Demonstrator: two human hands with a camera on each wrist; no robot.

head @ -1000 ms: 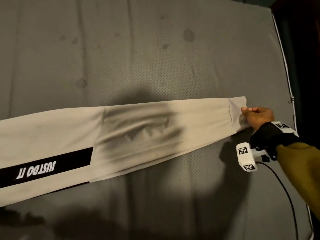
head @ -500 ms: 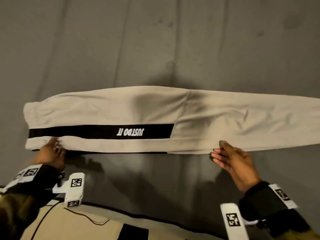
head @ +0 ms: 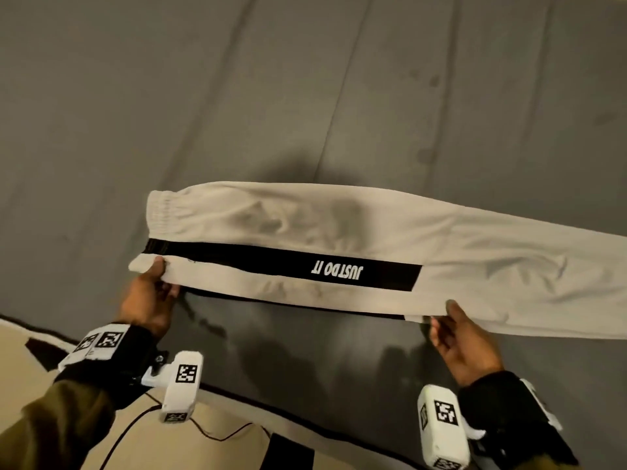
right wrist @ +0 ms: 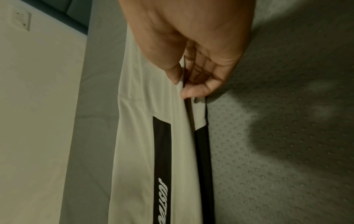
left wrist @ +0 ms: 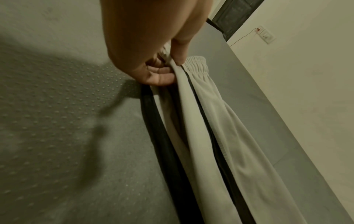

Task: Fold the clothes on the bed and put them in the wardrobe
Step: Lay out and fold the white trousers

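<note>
Beige track pants with a black side stripe reading "JUST DO IT" lie lengthwise across the grey mattress, legs laid one on the other. My left hand pinches the near edge at the elastic waistband, thumb on top, fingers under. My right hand pinches the near edge about mid-leg, where the stripe ends. In the left wrist view my left hand grips the pants. The right wrist view shows my right hand pinching the layered hem of the pants. The pants' cuffs run out of view at right.
The mattress's near edge with black piping runs below my hands. A beige floor and a thin cable lie beneath. A pale wall with a socket borders the bed's far side.
My view swung left from the cuff end to the waistband. My right hand let go of the cuff and now pinches the mid-leg edge. My left hand has taken hold of the waistband edge.
</note>
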